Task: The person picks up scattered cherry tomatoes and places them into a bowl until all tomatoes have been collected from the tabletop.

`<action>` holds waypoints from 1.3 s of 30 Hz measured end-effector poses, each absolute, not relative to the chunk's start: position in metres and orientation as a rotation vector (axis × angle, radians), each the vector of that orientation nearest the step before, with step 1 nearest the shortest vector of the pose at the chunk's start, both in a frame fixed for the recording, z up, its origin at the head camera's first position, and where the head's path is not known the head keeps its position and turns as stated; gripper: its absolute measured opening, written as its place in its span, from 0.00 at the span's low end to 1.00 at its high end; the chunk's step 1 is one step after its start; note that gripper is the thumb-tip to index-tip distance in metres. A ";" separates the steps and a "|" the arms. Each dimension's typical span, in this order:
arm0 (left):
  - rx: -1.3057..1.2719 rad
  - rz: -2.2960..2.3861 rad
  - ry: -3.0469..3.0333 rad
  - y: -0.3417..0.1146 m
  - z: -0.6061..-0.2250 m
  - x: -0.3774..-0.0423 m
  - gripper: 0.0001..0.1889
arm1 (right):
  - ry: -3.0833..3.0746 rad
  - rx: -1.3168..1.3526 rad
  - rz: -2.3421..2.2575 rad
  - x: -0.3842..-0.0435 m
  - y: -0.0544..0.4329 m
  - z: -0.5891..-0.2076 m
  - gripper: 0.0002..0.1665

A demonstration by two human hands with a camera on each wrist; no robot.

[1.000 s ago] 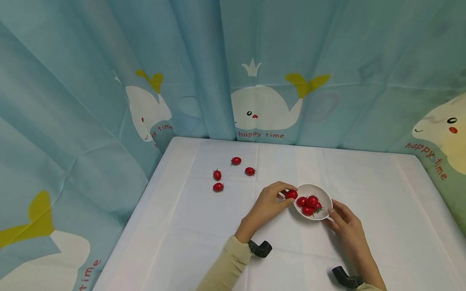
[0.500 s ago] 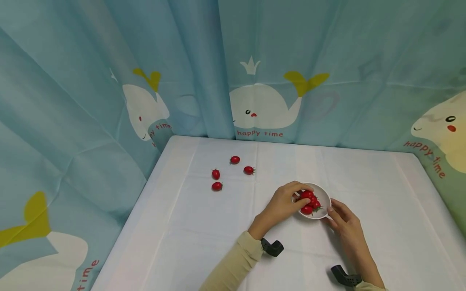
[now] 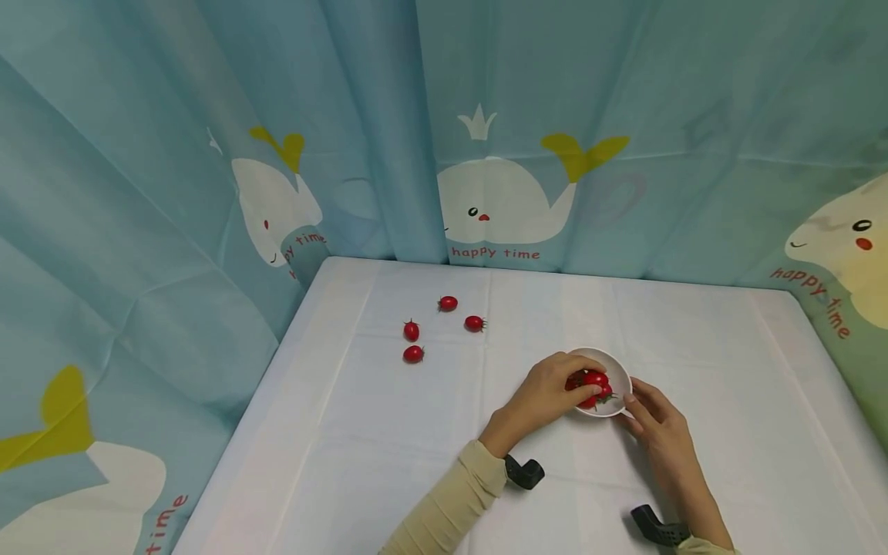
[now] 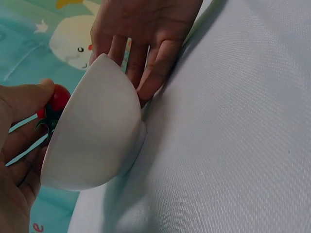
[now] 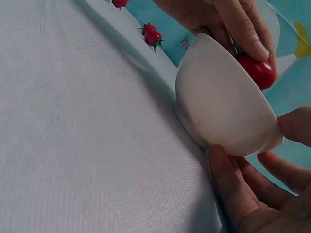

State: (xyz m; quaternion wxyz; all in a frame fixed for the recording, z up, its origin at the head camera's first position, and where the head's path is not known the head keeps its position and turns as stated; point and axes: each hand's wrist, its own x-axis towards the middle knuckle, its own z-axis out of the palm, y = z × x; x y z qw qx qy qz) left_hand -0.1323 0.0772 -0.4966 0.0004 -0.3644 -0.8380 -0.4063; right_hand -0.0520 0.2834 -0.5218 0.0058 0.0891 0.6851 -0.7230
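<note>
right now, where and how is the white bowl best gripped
The white bowl is probably best held by rim and outer wall from the person's right, where the right hand is: the wall flares above a narrower foot, leaving room underneath, and the left hand, with a tomato, is opposite.

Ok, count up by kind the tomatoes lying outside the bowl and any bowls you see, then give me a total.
Cherry tomatoes, loose on the table: 4
White bowl: 1
Total: 5, leaving out the tomatoes at the bowl, which the left hand partly hides
</note>
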 end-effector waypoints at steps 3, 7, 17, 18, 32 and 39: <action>-1.164 -1.293 -2.624 0.077 -0.497 -0.133 0.15 | 2.151 0.269 -2.259 -0.052 0.284 -0.522 0.26; -1.201 -1.305 -2.613 0.075 -0.498 -0.135 0.14 | 2.146 0.272 -2.261 -0.052 0.284 -0.522 0.27; -1.332 -1.094 -2.633 0.074 -0.499 -0.138 0.14 | 2.175 0.303 -2.195 -0.052 0.284 -0.521 0.35; -1.336 -1.082 -2.633 0.074 -0.499 -0.139 0.14 | 2.177 0.300 -2.194 -0.053 0.284 -0.521 0.35; -1.305 -0.967 -2.622 0.078 -0.501 -0.140 0.14 | 2.136 0.259 -2.267 -0.052 0.285 -0.524 0.28; -1.283 -0.998 -2.628 0.078 -0.502 -0.139 0.15 | 2.128 0.266 -2.270 -0.052 0.284 -0.522 0.30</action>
